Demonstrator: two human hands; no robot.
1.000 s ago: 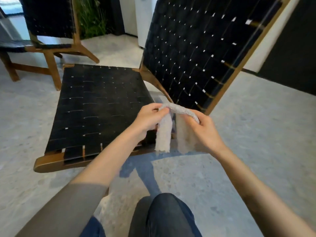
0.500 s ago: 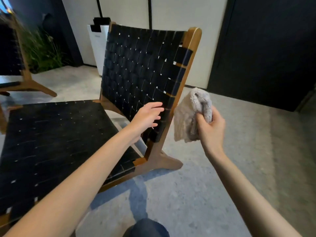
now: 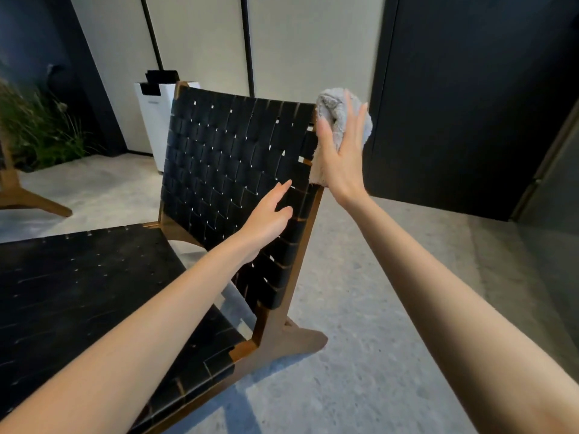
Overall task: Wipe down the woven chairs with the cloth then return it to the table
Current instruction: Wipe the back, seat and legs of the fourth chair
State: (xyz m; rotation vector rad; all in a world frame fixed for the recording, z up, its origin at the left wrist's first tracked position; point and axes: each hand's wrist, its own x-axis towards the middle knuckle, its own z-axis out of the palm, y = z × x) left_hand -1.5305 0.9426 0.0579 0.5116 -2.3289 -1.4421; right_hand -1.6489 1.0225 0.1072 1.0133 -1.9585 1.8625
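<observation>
Near the top centre of the frame, a soft, pale grey terry cloth (image 3: 331, 105) sits bunched against the upper right corner of the backrest of a low chair of black woven straps on a brown wooden frame (image 3: 230, 158). The right hand (image 3: 342, 161) presses it there with a flat palm, fingers straight and spread, none curled round the fabric. The left hand (image 3: 267, 218), mid-frame, has relaxed, nearly straight fingers and holds nothing; its fingertips lie at the weave, though whether they touch it or hover just off it is hard to tell.

The cloth looks light, limp and compressible, so it should mould over the straps and the frame edge. It is held only by pressure, so it could slip if the palm lifts. Gathering a fold between thumb and fingers would secure it. No table shows here.
</observation>
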